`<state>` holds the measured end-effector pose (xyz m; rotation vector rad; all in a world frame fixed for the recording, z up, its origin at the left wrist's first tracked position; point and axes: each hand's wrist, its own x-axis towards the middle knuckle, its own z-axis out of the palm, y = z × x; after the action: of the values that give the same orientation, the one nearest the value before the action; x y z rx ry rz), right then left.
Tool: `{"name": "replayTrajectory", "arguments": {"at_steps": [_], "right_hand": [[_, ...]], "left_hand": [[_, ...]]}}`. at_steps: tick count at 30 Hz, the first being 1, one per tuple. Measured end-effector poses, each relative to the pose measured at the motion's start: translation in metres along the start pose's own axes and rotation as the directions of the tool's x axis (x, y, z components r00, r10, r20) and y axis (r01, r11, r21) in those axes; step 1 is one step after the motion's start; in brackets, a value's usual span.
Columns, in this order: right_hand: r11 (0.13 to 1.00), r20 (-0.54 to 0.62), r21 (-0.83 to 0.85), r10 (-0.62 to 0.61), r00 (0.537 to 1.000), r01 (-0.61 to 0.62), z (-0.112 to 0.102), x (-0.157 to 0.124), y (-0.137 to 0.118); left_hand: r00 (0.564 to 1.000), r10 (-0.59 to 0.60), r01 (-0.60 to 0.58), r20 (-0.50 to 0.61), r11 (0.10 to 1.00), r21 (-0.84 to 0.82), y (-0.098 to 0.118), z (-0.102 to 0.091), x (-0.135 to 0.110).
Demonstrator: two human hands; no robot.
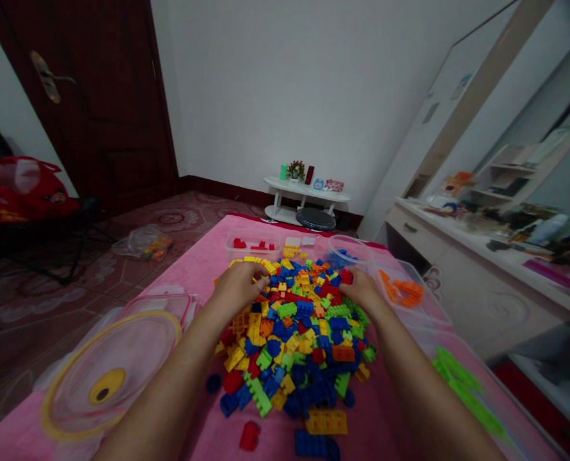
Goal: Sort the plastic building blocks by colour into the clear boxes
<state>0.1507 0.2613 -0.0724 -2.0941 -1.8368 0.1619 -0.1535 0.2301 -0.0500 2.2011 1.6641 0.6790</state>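
A big heap of plastic building bricks (299, 339) in blue, yellow, red, green and orange lies on a pink cloth (203, 262). My left hand (239, 285) rests curled on the heap's far left edge, fingers bent onto yellow bricks. My right hand (361, 288) sits at the far right edge, fingers pinched on a red brick (346, 276).
Clear containers ring the heap: one with red bricks (252, 243), a round one with blue bricks (345, 251), one with orange bricks (404, 291), one with green bricks (462, 384), and a yellow-rimmed bowl (107, 371) at the left. A white dresser (457, 256) stands at the right.
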Motion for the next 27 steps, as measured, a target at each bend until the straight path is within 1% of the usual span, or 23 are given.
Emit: {"name": "replayTrajectory", "arguments": {"at_steps": [2, 4, 6, 9, 11, 14, 16, 18, 21, 23, 24, 25, 26, 27], "right_hand": [[1.0, -0.112, -0.031, -0.008, 0.994, 0.005, -0.002, -0.005, -0.006], [0.999, -0.173, -0.048, -0.02, 0.985, 0.012, 0.0, -0.009, -0.013], [0.999, -0.145, -0.049, -0.029, 0.989, 0.022, 0.004, -0.012, -0.019], [0.998, -0.046, -0.055, -0.024, 0.999, 0.021, 0.014, -0.013, -0.025], [0.999, -0.005, -0.045, -0.026, 1.0, 0.025, 0.02, -0.011, -0.025], [0.998, 0.022, -0.018, -0.054, 0.998, 0.055, 0.023, -0.009, -0.021], [0.998, 0.019, -0.002, -0.058, 0.998, 0.058, 0.021, -0.01, -0.018], [0.999, -0.025, 0.027, -0.041, 0.999, 0.042, 0.016, -0.015, -0.016], [0.994, -0.096, 0.099, -0.042, 0.995, 0.051, 0.003, -0.026, -0.02], [0.981, -0.103, 0.161, -0.091, 0.99, 0.107, -0.008, -0.036, -0.03], [0.968, -0.096, 0.202, -0.131, 0.987, 0.148, -0.013, -0.042, -0.037], [0.949, -0.09, 0.249, -0.176, 0.98, 0.194, -0.018, -0.048, -0.044], [0.923, -0.087, 0.301, -0.225, 0.97, 0.241, -0.022, -0.054, -0.053], [0.889, -0.091, 0.355, -0.273, 0.958, 0.287, -0.025, -0.06, -0.061]], "left_hand": [[1.0, -0.001, 0.001, 0.003, 1.0, 0.004, 0.001, 0.0, 0.0], [1.0, -0.003, 0.003, 0.008, 1.0, 0.005, 0.004, -0.001, -0.001], [1.0, -0.008, 0.008, 0.012, 1.0, 0.01, 0.006, -0.001, -0.002], [1.0, -0.009, 0.009, 0.014, 1.0, 0.006, 0.01, 0.001, -0.002], [1.0, 0.013, -0.012, 0.022, 1.0, -0.015, 0.012, 0.004, -0.003], [0.998, 0.048, -0.046, 0.044, 0.998, -0.044, 0.016, 0.009, -0.004], [0.997, 0.054, -0.051, 0.056, 0.997, -0.053, 0.018, 0.012, -0.004], [0.997, 0.062, -0.058, 0.052, 0.995, -0.087, 0.02, 0.015, -0.004], [0.996, 0.085, -0.077, 0.025, 0.969, -0.234, 0.026, 0.022, -0.005], [0.998, 0.071, -0.064, 0.003, 0.915, -0.398, 0.033, 0.028, -0.006], [0.999, 0.049, -0.043, -0.001, 0.867, -0.497, 0.037, 0.03, -0.006], [1.0, 0.02, -0.011, 0.007, 0.798, -0.602, 0.043, 0.032, -0.008], [0.999, -0.009, 0.032, 0.036, 0.708, -0.705, 0.048, 0.033, -0.01], [0.996, -0.029, 0.085, 0.085, 0.596, -0.798, 0.053, 0.033, -0.012]]}}
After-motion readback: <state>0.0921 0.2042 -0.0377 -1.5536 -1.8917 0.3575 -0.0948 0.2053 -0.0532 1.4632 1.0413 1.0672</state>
